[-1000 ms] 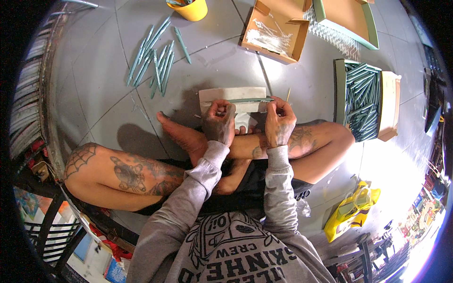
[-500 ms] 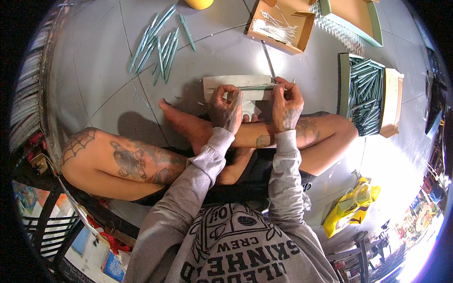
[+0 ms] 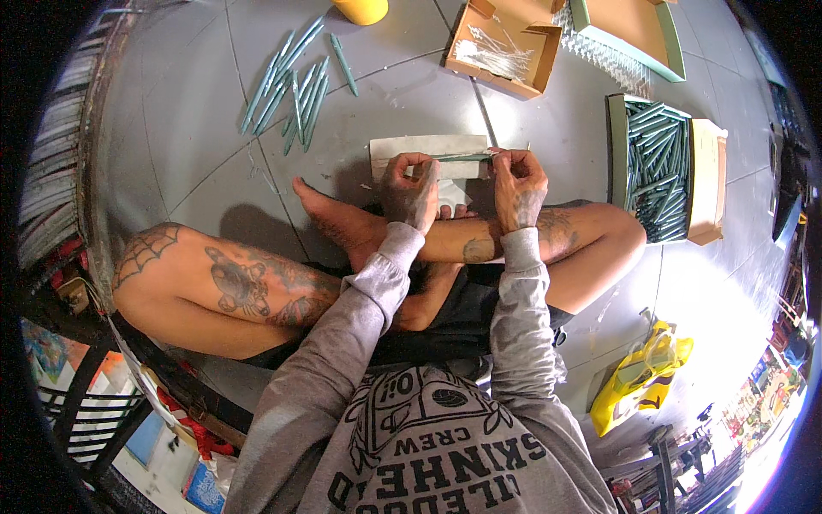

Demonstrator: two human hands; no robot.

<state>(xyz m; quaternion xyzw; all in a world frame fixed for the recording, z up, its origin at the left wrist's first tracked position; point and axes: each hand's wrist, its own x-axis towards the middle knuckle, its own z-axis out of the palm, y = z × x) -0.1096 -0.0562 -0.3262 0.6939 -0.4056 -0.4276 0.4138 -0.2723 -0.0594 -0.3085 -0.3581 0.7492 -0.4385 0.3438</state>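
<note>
A slim teal pen-like stick (image 3: 465, 158) lies level between my hands, over a pale oblong block or board (image 3: 428, 144) on the floor. My left hand (image 3: 411, 195) is closed in a pinch at the stick's left end. At its right end my right hand (image 3: 520, 190) is also pinched, with the fingertips close against the stick. A small pale tip shows beside the right fingers, too small to name. Several similar teal sticks (image 3: 287, 86) lie in a loose pile at the far left. My crossed bare legs are just below both hands.
An open box (image 3: 618, 154) packed with teal sticks stands at right. At the back are a cardboard tray (image 3: 533, 81) of thin white strands, a green-edged box (image 3: 676, 64) and a yellow container (image 3: 364, 10). A yellow bag (image 3: 604, 403) lies at lower right.
My right hand has shifted slightly left and down, its fingers drawn closer round the stick's right end. My left hand stays nearly in place. The view has shifted slightly.
</note>
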